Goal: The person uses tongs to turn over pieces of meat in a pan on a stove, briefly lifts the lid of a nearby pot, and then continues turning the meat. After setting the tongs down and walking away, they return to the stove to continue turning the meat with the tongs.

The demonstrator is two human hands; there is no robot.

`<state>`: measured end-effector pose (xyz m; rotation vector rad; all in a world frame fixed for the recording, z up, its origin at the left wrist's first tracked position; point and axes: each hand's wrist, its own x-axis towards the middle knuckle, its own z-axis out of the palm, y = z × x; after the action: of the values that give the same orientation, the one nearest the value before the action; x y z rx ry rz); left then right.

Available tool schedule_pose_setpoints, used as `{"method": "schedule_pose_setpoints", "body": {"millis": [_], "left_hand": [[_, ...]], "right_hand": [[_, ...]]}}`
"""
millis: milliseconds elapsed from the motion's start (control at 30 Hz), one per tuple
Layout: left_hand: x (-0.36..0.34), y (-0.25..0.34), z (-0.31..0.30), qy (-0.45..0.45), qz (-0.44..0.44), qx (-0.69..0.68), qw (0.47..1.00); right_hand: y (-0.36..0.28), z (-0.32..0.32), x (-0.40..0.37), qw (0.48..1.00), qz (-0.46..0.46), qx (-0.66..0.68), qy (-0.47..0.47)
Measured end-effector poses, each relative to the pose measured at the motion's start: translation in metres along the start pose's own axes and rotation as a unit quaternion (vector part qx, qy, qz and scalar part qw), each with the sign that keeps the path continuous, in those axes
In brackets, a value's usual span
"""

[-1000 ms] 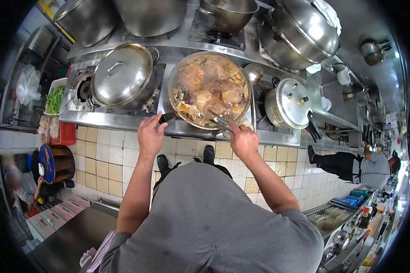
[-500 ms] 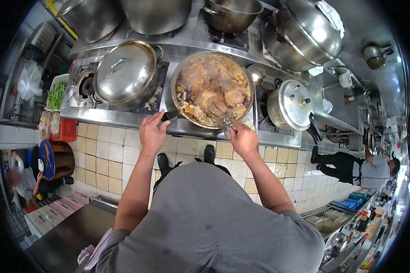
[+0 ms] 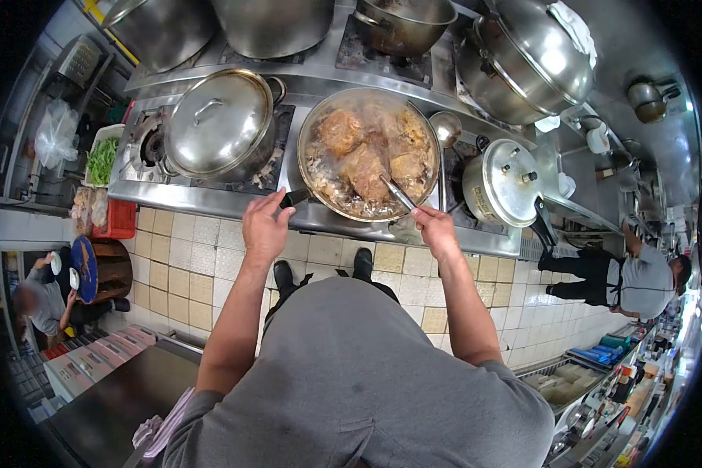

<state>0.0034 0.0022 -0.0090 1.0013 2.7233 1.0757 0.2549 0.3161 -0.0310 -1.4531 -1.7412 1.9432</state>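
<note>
A wide, deep metal pan of bubbling brown broth sits on the stove before me, with several large browned pieces of meat in it. Its black handle points toward my left hand, which is closed with thumb and forefinger around the handle's end. My right hand grips metal tongs at the pan's near right rim. The tips of the tongs rest against the middle piece of meat. Steam blurs the far part of the pan.
A lidded pot stands left of the pan. To the right are a ladle and a pressure cooker. Large pots line the back. One person sits at far left by a round wooden block; another person stands at far right.
My right hand and the tongs have shifted slightly right. The meat stands higher out of the broth, its pieces more distinct. My left hand stays at the handle. The seated person has raised a pale object.
</note>
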Motion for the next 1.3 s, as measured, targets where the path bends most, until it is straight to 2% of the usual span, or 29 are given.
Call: {"method": "schedule_pose_setpoints", "body": {"millis": [33, 233, 333, 467, 533, 567, 600, 633, 667, 733, 767, 833, 867, 933, 967, 1133, 1300], "left_hand": [[0.000, 0.001, -0.001, -0.002, -0.003, 0.000, 1.000], [0.000, -0.001, 0.000, 0.003, 0.001, 0.002, 1.000], [-0.001, 0.000, 0.001, 0.004, -0.003, 0.003, 1.000], [-0.001, 0.003, -0.001, 0.007, -0.006, 0.006, 1.000], [-0.001, 0.003, -0.001, 0.006, -0.004, 0.004, 1.000], [-0.001, 0.003, -0.001, 0.005, -0.004, 0.003, 1.000], [-0.001, 0.002, 0.000, 0.007, -0.003, 0.004, 1.000], [-0.001, 0.002, 0.000, 0.008, -0.001, 0.004, 1.000], [-0.001, 0.002, 0.001, 0.008, -0.001, 0.003, 1.000], [-0.002, 0.002, 0.000, 0.006, -0.008, -0.002, 1.000], [-0.001, 0.002, 0.000, 0.007, -0.008, -0.002, 1.000], [-0.002, 0.000, 0.000, 0.003, -0.014, -0.005, 1.000], [-0.002, 0.000, 0.001, 0.004, -0.015, -0.006, 1.000], [-0.002, 0.000, 0.001, 0.007, -0.004, -0.009, 1.000], [-0.002, -0.001, 0.001, 0.007, -0.004, -0.009, 1.000], [-0.003, -0.001, 0.002, 0.001, -0.027, -0.014, 1.000], [-0.001, -0.001, 0.000, 0.004, -0.015, -0.010, 1.000]], "right_hand": [[-0.003, -0.001, -0.003, 0.997, 0.051, 0.052, -0.013], [0.004, -0.009, 0.002, 0.969, 0.146, 0.190, -0.052], [0.012, -0.012, 0.006, 0.962, 0.156, 0.210, -0.082], [0.010, -0.007, 0.001, 0.971, 0.148, 0.175, -0.061], [0.008, -0.004, -0.004, 0.994, 0.092, 0.044, -0.026], [0.009, -0.001, -0.006, 0.994, 0.092, 0.044, -0.025], [0.011, 0.002, -0.007, 0.997, 0.006, -0.077, -0.002], [0.011, 0.004, -0.009, 0.977, -0.080, -0.197, 0.022], [0.011, 0.005, -0.009, 0.977, -0.080, -0.197, 0.023], [0.005, 0.009, -0.013, 0.938, -0.104, -0.326, 0.060], [0.002, 0.012, -0.016, 0.938, -0.104, -0.326, 0.060], [-0.009, 0.018, -0.028, 0.884, -0.169, -0.421, 0.113], [-0.017, 0.021, -0.036, 0.884, -0.170, -0.421, 0.113], [-0.043, 0.031, -0.057, 0.832, -0.154, -0.501, 0.183], [-0.052, 0.035, -0.065, 0.832, -0.154, -0.501, 0.183], [-0.073, 0.073, -0.080, 0.799, -0.257, -0.530, 0.121], [-0.080, 0.098, -0.064, 0.784, -0.218, -0.572, 0.100]]}}
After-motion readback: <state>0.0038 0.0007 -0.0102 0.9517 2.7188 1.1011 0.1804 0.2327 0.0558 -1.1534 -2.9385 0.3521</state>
